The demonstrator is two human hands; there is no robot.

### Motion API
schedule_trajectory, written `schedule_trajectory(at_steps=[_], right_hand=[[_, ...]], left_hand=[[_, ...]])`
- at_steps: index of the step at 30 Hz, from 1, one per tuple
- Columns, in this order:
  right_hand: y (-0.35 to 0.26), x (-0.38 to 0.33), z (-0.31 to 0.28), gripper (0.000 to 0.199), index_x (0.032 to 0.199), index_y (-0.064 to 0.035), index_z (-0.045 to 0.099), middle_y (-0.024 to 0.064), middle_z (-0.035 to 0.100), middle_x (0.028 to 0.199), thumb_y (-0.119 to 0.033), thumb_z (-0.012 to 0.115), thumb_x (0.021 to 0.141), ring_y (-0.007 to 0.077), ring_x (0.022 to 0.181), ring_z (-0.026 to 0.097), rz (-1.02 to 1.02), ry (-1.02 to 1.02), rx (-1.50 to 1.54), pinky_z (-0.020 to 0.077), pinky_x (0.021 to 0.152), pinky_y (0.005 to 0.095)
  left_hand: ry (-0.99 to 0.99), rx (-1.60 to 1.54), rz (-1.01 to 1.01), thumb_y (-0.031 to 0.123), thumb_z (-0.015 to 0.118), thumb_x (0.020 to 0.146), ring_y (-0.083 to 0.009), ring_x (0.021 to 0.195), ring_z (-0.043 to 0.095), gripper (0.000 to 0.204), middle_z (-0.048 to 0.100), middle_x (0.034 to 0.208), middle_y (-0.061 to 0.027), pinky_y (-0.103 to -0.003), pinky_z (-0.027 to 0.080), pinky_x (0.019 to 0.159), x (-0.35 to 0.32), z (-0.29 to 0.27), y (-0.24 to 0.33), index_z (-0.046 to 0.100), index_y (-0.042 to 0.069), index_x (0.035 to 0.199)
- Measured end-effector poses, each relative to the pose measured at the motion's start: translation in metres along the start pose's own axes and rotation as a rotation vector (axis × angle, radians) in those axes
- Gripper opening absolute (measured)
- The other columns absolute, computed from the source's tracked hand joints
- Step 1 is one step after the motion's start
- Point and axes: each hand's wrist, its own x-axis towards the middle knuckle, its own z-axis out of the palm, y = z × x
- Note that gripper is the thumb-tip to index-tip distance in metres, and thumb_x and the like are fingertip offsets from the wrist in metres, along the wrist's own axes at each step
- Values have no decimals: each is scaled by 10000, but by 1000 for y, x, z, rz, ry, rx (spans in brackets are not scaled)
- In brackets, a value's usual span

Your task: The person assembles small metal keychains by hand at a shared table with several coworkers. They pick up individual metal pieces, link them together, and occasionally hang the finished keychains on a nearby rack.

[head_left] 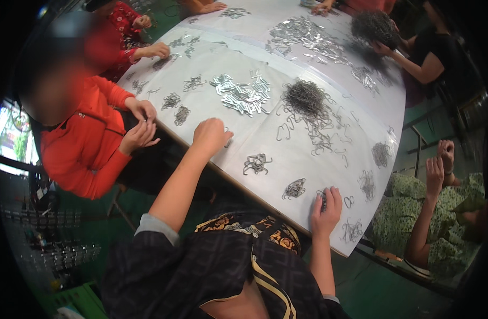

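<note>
My left hand [210, 137] rests low over the near left of the table with its fingers curled closed. A few bent wire hooks [229, 141] show beside its fingertips; whatever lies inside the fingers is hidden. At the near right edge, my right hand [328, 210] curls round a small dark clump of wire hooks [323, 199]. Two little heaps, one of wire hooks [257, 164] and another tighter wire pile [294, 189], lie between my hands. Beyond them are a spread of short silvery metal strips [243, 94] and a big tangled mound of wire hooks [305, 98].
The pale-covered table [238, 146] carries more metal strips [307, 37] at the back and several small wire heaps along its edges. A person in orange [84, 133] works at my left, another in patterned green [430, 207] at my right. Someone at the far right holds a large wire tangle [376, 29].
</note>
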Motion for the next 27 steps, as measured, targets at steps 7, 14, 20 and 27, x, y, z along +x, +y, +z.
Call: schedule_trajectory(at_steps=[7, 14, 20, 27], right_hand=[[2, -2, -11, 314, 1160, 37, 606, 226, 589, 1201, -51, 576, 860, 381, 1124, 550, 101, 225, 246, 421, 993, 435], [-6, -6, -17, 339, 1133, 11, 621, 199, 601, 1167, -54, 613, 801, 361, 1079, 569, -137, 186, 142, 455, 942, 419], [-1, -6, -17, 327, 1112, -10, 631, 179, 604, 1144, -63, 639, 790, 349, 1046, 572, -107, 204, 171, 464, 900, 423], [-9, -14, -22, 345, 1135, -32, 616, 168, 585, 1172, -107, 653, 800, 342, 1088, 546, -128, 151, 152, 421, 946, 438]], left_hand=[[283, 174, 142, 69, 594, 796, -331, 797, 658, 106, 640, 885, -132, -406, 557, 705, -21, 50, 2, 685, 15, 798], [217, 385, 144, 77, 597, 785, -270, 822, 672, 101, 658, 883, -103, -376, 562, 666, -7, 45, 9, 695, 54, 798], [152, 317, 206, 83, 559, 766, -339, 852, 657, 149, 663, 904, -167, -429, 540, 749, 4, 38, 1, 680, 9, 812], [97, 255, 291, 59, 551, 736, -397, 850, 631, 144, 640, 882, -238, -475, 509, 772, 11, 45, -14, 620, -44, 809]])
